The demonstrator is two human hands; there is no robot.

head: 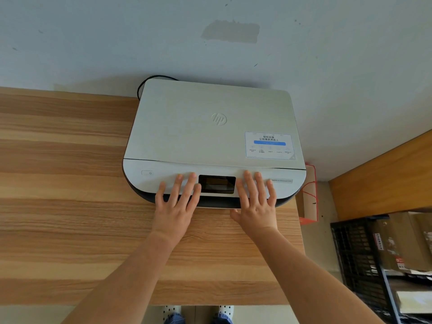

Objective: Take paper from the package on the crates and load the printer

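— Looking down at the desk (70, 206): where is the printer (210, 127)?

— At the far right corner of the wooden top, its back near the wall (93, 43), a black cable (140, 90) curling out behind its rear left corner. The lid is down.

— And the hands?

— Both lie on the printer's front panel. The left hand (175, 202) is just left of the dark screen (217, 184), fingers spread, tips resting on the white strip. The right hand (256, 202) is just right of the screen, fingers also fanned out and flat on the panel, thumb hanging below the front edge. Neither grips anything.

— Any paper in view?

— No sheets in either hand. Off the desk's right edge stands a black crate (355, 253) with cardboard boxes (397, 242) behind it; whether one is the paper package I cannot tell.

— Anything else on the printer?

— A sticker (268, 145) with a blue bar at the lid's near right corner, and a power button (147, 173) at the panel's left end.
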